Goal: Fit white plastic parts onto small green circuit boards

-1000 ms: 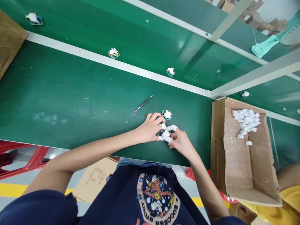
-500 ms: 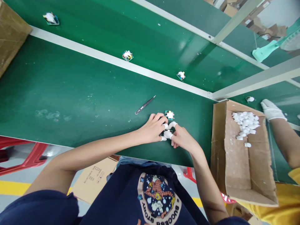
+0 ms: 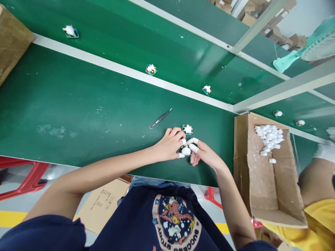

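My left hand (image 3: pixel 169 144) and my right hand (image 3: pixel 205 156) meet over the green table (image 3: pixel 78 111) near its front edge. Both wear white finger cots and pinch a small circuit board with a white part (image 3: pixel 186 151) between their fingertips. A second small circuit board (image 3: pixel 187 129) lies just beyond my hands. Black tweezers (image 3: pixel 160 118) rest on the table to the upper left of my left hand.
An open cardboard box (image 3: pixel 264 195) with several small white parts (image 3: pixel 269 137) stands at the right. Small boards (image 3: pixel 151 69) (image 3: pixel 206 90) (image 3: pixel 70 31) ride the green conveyor behind a white rail. Another person in yellow (image 3: pixel 314 195) is at the far right. A brown box (image 3: pixel 12 42) sits far left.
The boards on the conveyor have drifted to the right. The other person's gloved hand came in over the box and has drawn back to the right edge. My hands stay together on the small board.
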Demonstrator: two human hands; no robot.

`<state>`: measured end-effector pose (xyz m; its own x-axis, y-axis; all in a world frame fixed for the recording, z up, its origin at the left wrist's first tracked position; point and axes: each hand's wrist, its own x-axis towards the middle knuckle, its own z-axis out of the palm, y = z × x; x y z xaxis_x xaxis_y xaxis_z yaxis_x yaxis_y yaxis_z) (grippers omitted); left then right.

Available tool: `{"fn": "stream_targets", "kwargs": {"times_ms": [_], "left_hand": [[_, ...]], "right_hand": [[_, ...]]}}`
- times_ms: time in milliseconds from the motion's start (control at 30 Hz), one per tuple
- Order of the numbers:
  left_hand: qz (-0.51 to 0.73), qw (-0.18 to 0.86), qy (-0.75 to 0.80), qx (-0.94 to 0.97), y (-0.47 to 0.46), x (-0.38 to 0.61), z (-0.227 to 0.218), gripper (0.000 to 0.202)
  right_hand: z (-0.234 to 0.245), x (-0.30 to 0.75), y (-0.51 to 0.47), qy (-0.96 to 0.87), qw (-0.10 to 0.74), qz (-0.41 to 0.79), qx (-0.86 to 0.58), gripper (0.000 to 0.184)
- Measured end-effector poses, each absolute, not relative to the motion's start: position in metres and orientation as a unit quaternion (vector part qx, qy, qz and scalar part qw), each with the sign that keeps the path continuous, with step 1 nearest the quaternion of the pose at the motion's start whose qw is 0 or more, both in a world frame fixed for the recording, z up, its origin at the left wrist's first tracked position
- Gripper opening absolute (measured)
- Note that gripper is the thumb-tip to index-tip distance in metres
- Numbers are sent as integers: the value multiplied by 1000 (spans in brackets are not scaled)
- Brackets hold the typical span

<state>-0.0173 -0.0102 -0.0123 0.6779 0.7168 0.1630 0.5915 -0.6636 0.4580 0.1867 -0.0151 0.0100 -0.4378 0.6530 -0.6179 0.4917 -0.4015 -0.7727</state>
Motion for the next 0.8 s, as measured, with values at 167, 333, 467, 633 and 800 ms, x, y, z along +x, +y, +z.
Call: {"fn": "stream_targets", "kwargs": {"times_ms": [167, 333, 467, 633, 800], "left_hand": [[172, 190, 365, 895, -10, -18, -13, 26], [173, 197, 364, 894, -10, -18, -13, 28], [176, 198, 365, 893, -9, -18, -13, 25], [170, 200, 367, 893, -10, -17, -12, 25], [170, 201, 365, 893, -9, -18, -11, 25]], "right_hand": [[8, 189, -15, -543, 63, 647, -531, 31], [13, 193, -15, -536, 68, 675, -502, 41], [13, 195, -16, -550, 71, 663, -503, 44], [10, 193, -20, -563, 76, 640, -517, 45], [11, 185, -24, -569, 79, 614, -542, 43]]}}
